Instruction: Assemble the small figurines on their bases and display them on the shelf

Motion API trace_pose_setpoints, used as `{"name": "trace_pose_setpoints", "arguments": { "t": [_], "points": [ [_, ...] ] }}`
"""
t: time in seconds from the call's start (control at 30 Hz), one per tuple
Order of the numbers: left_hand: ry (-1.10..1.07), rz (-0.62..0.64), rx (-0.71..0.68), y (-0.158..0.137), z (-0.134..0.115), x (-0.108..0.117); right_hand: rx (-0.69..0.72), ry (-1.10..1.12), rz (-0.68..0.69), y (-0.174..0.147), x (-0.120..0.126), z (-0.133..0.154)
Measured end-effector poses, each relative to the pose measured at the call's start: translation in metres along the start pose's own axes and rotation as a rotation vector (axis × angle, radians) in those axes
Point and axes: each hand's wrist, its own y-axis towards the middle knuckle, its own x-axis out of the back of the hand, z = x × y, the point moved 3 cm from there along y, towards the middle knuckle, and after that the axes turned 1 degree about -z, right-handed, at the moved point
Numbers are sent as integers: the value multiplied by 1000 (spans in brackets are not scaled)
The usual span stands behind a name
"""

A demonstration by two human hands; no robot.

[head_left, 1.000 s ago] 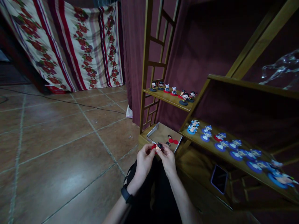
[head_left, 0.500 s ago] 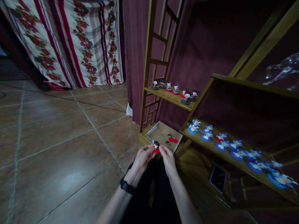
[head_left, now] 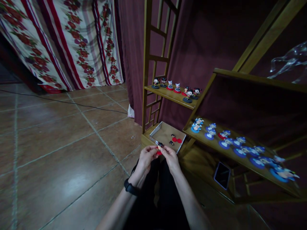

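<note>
A small black-haired figurine (head_left: 160, 146) stands upright on a red round base between my hands. My left hand (head_left: 148, 156) wears a dark wristband and pinches the figurine's base from the left. With closed fingertips, my right hand (head_left: 169, 155) grips the figurine from the right side, near its head. Just beyond my hands is a shallow cardboard box (head_left: 157, 130). Inside it lie two small dark figurine pieces, one of them a dark figure (head_left: 171, 143), beside red round bases (head_left: 177, 140). The figurine's lower part is partly covered by my fingers.
An upper wooden shelf (head_left: 168, 94) bears several figurines on black and red bases. On the lower right shelf (head_left: 216, 143) stand several blue and purple ones. A phone or tablet (head_left: 222, 175) lies below. A clear horse-shaped ornament (head_left: 291, 59) is at upper right. A cable (head_left: 96, 108) crosses the tiled floor.
My right fingers have moved up from the red base toward the figurine's head. The view has shifted slightly, while the left hand keeps its hold.
</note>
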Motion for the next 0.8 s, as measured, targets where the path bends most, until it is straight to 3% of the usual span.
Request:
{"name": "trace_pose_setpoints", "arguments": {
  "t": [0.43, 0.8],
  "points": [
    [-227, 42, 166, 9, 9, 5, -6, 29, -54, -4, -2, 1],
    [-277, 184, 206, 11, 10, 6, 187, -299, -79, -11, -6, 19]
  ]
}}
